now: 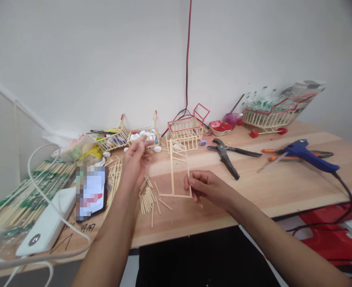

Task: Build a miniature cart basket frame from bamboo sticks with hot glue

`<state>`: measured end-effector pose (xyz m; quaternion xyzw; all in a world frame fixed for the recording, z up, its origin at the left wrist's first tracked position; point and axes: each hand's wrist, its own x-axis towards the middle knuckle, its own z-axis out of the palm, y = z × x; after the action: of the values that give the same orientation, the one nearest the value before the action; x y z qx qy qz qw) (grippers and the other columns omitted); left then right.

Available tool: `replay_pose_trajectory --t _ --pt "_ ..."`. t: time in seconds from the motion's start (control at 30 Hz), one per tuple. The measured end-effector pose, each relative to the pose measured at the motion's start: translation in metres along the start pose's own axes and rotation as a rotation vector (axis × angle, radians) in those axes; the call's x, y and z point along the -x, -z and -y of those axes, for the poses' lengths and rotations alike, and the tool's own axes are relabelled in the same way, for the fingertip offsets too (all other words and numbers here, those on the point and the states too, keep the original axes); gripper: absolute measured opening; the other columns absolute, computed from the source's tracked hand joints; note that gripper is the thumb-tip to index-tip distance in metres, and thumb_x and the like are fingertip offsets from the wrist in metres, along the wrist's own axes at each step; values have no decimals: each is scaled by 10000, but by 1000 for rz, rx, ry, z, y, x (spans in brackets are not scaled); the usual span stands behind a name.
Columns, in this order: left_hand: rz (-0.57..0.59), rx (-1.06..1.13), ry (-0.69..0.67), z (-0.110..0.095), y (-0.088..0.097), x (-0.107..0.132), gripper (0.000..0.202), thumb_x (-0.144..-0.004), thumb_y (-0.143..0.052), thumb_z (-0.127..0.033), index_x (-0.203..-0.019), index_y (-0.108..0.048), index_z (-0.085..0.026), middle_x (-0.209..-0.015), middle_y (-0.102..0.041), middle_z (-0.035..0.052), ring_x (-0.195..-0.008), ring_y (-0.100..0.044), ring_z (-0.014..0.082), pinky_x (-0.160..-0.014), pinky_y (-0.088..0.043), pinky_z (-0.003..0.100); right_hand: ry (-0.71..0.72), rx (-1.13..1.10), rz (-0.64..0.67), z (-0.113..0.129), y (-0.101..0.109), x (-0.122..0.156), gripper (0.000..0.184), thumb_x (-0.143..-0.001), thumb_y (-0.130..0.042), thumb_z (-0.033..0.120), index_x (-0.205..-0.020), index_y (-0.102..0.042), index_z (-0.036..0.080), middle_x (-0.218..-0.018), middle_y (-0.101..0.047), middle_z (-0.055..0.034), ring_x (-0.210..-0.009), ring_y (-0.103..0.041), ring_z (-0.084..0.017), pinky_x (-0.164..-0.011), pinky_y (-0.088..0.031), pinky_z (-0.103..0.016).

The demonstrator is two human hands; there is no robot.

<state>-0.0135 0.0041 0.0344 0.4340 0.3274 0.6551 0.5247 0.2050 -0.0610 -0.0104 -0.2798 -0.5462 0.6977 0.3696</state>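
Observation:
My right hand (202,186) pinches the lower corner of a small frame of thin wooden sticks (177,169) that stands upright on the wooden table (253,191). My left hand (135,159) hovers a little left of the frame, above a loose pile of short cut sticks (147,199). Its fingers are curled with the tips pressed together; I cannot make out anything in them.
Along the wall stand several small stick carts (185,131), one with red wheels (268,117). Black pliers (225,155), orange-handled cutters (292,153) and a blue glue gun (309,157) lie at the right. A phone (90,193), a white power bank (47,225) and bundled skewers (23,195) lie at the left.

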Motion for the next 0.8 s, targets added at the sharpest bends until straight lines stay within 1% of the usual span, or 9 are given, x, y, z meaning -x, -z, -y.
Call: replay_pose_trajectory --t 0.1,0.17,0.23,0.33,0.43,0.5,0.63,0.73,0.8 --pt "194 -53 36 5 -10 7 413 -783 -687 -291 -1189 -632 -243 -1312 -584 95 -751 -606 86 -639 -464 209 -31 52 73 0 0 1 337 -879 -585 462 -818 -620 133 -621 -590 7 -509 -561 -66 -461 -448 -163" --pt "322 -111 84 7 -16 12 495 -769 -676 -213 -1255 -593 -259 -1330 -574 97 -808 -617 111 -682 -472 228 -47 77 108 1 -1 1 346 -874 -588 470 -824 -618 129 -635 -595 4 -520 -568 -67 -465 -453 -162" --pt "425 -198 140 7 -22 16 533 -740 -685 -171 -1260 -594 -241 -1226 -638 104 -832 -626 142 -707 -477 248 -61 94 131 2 -2 1 359 -871 -584 482 -824 -613 128 -646 -599 1 -524 -571 -70 -470 -464 -168" --pt "506 -348 170 6 -29 22 412 -687 -731 -157 -1095 -693 -196 -974 -707 91 -798 -627 168 -707 -471 265 -58 97 132 3 -3 2 357 -878 -574 481 -823 -608 130 -641 -595 3 -525 -570 -69 -469 -463 -166" --pt "531 -436 137 6 -32 24 163 -700 -746 -215 -856 -738 -170 -731 -669 55 -703 -595 164 -643 -433 256 -38 95 110 3 -3 2 348 -883 -571 473 -831 -610 131 -638 -596 1 -530 -572 -70 -460 -453 -159" --pt "562 -456 114 7 -30 24 145 -761 -706 -302 -757 -726 -158 -602 -586 24 -606 -532 142 -583 -387 250 -26 88 87 3 -3 2 347 -879 -577 473 -830 -611 132 -641 -598 -2 -522 -566 -70 -456 -454 -162" --pt "633 -448 206 10 -23 25 292 -830 -623 -416 -764 -692 -140 -542 -461 -21 -511 -396 97 -508 -297 230 6 14 6 2 -2 1 330 -871 -592 464 -819 -608 139 -630 -587 6 -503 -546 -70 -457 -467 -176" --pt "649 -300 295 10 -21 26 296 -832 -626 -428 -757 -636 -142 -548 -410 -39 -501 -351 80 -498 -272 215 33 -28 -54 1 0 -1 314 -869 -602 454 -813 -611 145 -619 -578 11 -504 -542 -70 -450 -456 -169" --pt "604 -157 299 7 -20 25 288 -839 -625 -419 -745 -601 -147 -517 -332 -65 -472 -297 69 -493 -264 206 41 -45 -87 0 1 -2 311 -862 -611 454 -810 -614 147 -625 -579 9 -515 -547 -70 -449 -450 -165"
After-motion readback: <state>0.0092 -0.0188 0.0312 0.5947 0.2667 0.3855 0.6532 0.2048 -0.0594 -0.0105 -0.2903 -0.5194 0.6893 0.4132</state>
